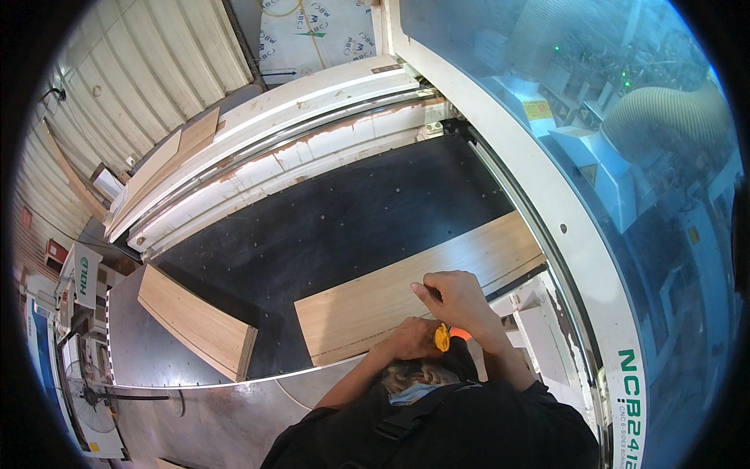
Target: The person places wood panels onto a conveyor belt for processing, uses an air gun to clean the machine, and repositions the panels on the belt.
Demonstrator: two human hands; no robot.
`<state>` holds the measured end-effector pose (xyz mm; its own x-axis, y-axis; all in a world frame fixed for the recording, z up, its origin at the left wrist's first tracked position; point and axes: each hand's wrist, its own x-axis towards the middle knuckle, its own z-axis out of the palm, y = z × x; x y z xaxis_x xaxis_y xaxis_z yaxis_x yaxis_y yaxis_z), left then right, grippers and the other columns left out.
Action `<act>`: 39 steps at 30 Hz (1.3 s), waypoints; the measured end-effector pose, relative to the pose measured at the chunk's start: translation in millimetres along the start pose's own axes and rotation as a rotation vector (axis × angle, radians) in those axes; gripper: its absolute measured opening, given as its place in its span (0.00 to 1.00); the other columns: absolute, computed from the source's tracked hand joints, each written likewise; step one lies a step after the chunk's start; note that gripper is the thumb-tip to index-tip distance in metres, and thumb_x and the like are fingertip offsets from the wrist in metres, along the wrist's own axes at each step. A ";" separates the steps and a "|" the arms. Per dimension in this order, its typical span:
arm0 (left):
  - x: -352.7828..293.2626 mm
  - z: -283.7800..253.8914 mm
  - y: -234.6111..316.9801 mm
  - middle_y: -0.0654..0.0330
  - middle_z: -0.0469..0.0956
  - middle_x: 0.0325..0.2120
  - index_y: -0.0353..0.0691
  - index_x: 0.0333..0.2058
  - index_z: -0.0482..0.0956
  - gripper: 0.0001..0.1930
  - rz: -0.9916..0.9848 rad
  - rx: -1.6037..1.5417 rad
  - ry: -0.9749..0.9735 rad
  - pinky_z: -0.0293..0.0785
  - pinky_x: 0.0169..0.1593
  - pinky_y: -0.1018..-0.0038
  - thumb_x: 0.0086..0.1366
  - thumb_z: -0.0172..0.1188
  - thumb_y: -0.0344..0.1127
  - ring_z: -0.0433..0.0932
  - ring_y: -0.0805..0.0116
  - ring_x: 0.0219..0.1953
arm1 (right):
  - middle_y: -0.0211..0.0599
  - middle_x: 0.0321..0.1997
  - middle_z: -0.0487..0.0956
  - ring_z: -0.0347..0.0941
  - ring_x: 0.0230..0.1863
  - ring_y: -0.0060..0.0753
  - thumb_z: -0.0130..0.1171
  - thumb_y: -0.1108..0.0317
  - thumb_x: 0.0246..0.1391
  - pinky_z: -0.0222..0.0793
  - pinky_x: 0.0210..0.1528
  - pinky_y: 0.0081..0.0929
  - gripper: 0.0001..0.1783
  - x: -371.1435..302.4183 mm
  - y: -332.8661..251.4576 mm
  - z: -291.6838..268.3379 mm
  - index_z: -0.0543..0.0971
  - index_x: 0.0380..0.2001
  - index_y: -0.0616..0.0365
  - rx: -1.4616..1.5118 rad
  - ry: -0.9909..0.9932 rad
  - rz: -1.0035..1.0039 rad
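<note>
Both hands on near edge of a light wood panel (414,293) lying on black machine bed (336,227)

Right hand (457,301) rests on panel's near-right part, fingers curled in, thumb and forefinger pinched narrow, can't tell if anything is between them; left hand (410,340) just beside it at panel's near edge, closed around a small yellow object (442,337), an orange bit touching its right side. Panel lies flat, long side running from near-left to far-right, right end close to the white machine frame (547,211). Second, smaller wood board (195,320) lies well apart to the left on the grey table surface (141,344). Blue-tinted window (625,117) on the right, more wood boards (168,152) stacked far left by the corrugated wall (156,55)
</note>
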<state>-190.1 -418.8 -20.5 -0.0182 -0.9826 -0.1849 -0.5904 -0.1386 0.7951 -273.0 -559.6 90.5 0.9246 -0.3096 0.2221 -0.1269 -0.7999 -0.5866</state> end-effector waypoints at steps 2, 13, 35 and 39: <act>0.9 1.6 -2.0 0.41 0.84 0.45 0.34 0.56 0.77 0.32 -0.003 0.006 -0.006 0.76 0.58 0.52 0.54 0.76 0.40 0.81 0.40 0.48 | 0.43 0.18 0.76 0.74 0.20 0.46 0.61 0.52 0.67 0.68 0.28 0.39 0.25 -0.2 0.0 0.1 0.77 0.20 0.60 0.002 0.002 0.000; 1.4 -0.5 0.7 0.42 0.85 0.36 0.36 0.50 0.78 0.28 0.037 0.049 0.055 0.78 0.49 0.53 0.54 0.73 0.45 0.83 0.40 0.40 | 0.41 0.25 0.82 0.79 0.26 0.49 0.55 0.61 0.71 0.73 0.30 0.37 0.09 -0.6 8.6 6.3 0.77 0.39 0.54 0.047 0.052 -0.025; 7.3 7.0 -14.5 0.41 0.85 0.36 0.37 0.49 0.79 0.27 0.076 -0.032 0.119 0.77 0.49 0.51 0.52 0.72 0.43 0.82 0.38 0.40 | 0.41 0.26 0.82 0.80 0.24 0.42 0.61 0.63 0.67 0.72 0.29 0.31 0.09 3.8 9.8 6.1 0.82 0.37 0.57 0.134 0.098 -0.061; 2.6 -4.6 -6.4 0.45 0.85 0.34 0.39 0.46 0.81 0.23 0.099 -0.144 0.217 0.78 0.46 0.54 0.52 0.73 0.41 0.83 0.41 0.38 | 0.38 0.28 0.83 0.80 0.25 0.36 0.61 0.68 0.67 0.72 0.29 0.25 0.07 -3.8 13.8 15.0 0.82 0.39 0.60 0.299 0.331 -0.144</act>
<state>-182.6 -421.0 -23.5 0.1119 -0.9936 0.0136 -0.4735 -0.0413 0.8798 -272.9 -561.7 69.8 0.7544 -0.3925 0.5261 0.1487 -0.6785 -0.7194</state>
